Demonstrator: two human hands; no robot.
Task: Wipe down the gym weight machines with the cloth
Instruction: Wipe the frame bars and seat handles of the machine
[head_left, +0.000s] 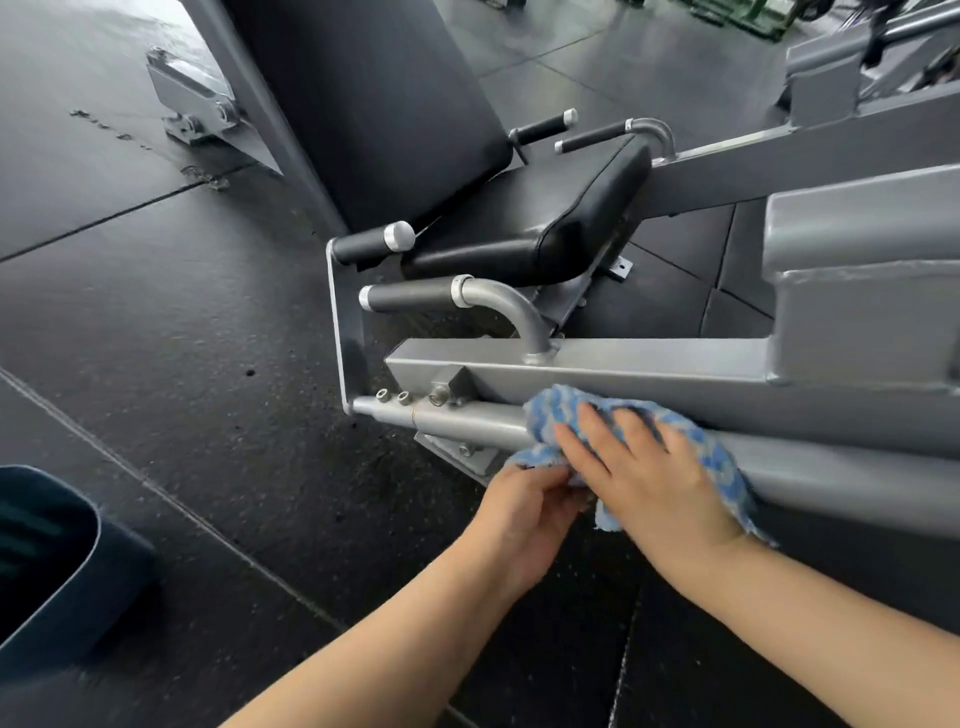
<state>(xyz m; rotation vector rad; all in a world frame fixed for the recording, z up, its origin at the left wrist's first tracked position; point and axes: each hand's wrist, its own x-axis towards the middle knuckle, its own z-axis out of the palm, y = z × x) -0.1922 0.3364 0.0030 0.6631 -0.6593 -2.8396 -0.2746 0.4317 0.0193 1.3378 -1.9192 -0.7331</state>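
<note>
A blue and white cloth lies draped over the lower round grey bar of a grey weight machine. My right hand lies flat on top of the cloth, fingers straight and spread, pressing it against the bar. My left hand is just below and to the left; its fingers pinch the cloth's hanging lower edge. The machine's black padded seat and black backrest stand behind the frame.
Two black-grip handles stick out near the seat, with two more on its far side. A dark blue bin stands at lower left. Black rubber floor tiles spread left. Another grey machine frame is at upper right.
</note>
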